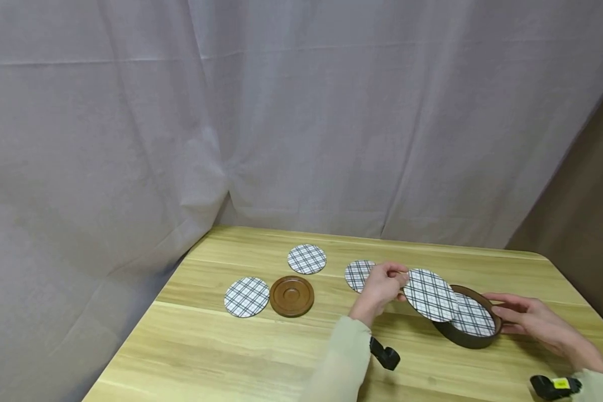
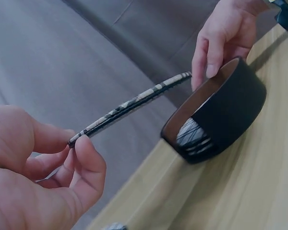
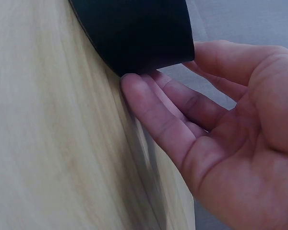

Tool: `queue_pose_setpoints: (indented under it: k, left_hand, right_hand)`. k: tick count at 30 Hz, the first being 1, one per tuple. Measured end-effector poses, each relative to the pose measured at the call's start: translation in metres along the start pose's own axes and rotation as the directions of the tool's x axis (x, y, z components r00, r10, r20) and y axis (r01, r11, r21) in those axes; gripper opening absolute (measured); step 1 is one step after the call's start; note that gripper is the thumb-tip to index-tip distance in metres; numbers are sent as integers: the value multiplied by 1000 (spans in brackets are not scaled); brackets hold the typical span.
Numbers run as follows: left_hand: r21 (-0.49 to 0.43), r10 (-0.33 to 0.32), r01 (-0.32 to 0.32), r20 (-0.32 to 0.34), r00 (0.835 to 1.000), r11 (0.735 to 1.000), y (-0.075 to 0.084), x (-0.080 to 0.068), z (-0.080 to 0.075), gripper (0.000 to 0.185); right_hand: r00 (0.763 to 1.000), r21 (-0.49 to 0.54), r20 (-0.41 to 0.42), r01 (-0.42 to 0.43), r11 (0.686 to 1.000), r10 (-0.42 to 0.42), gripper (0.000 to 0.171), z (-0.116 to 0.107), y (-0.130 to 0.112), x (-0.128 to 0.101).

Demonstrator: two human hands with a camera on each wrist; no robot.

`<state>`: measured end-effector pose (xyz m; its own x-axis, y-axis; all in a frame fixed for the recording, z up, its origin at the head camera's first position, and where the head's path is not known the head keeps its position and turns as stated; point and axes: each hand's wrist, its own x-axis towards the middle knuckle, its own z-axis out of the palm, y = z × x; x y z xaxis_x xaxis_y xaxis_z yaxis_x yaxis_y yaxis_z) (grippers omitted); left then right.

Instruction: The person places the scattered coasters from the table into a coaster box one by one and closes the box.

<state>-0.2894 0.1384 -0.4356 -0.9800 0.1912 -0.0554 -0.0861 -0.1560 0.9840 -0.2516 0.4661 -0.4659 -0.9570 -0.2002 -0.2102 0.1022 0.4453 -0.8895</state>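
Five plaid round coasters show: three flat on the table (image 1: 301,259) (image 1: 247,297) (image 1: 358,274), one held (image 1: 429,295), one in the holder (image 1: 474,318). One brown lid (image 1: 292,296), one dark holder (image 1: 462,335).

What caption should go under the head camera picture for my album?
Left hand pinches a round plaid coaster over a dark round holder steadied by the right hand on a wooden table.

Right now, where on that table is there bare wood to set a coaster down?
Bare wood runs along the table's near edge, in front of the brown lid and the leftmost coaster. The back strip behind the far coaster is free too. It is crowded on the right: the left hand pinches a coaster over the round box, which the right hand touches.
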Motion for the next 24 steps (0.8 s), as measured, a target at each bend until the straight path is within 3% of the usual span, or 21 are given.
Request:
queue_pose_setpoints:
  k: [6, 16, 24]
  left_hand:
    - [-75, -14, 12, -22, 1000, 997, -8, -1, 18, 14]
    - [-169, -19, 6, -74, 997, 986, -21, 0, 44, 16]
    - [-190, -41, 24, -82, 996, 981, -24, -1, 59, 19]
  right_hand:
    - [1000, 37, 22, 21, 999, -21, 32, -2, 2, 0]
    - [992, 90, 56, 108, 990, -113, 34, -7, 1, 0]
    - [995, 47, 38, 87, 995, -88, 32, -10, -1, -1]
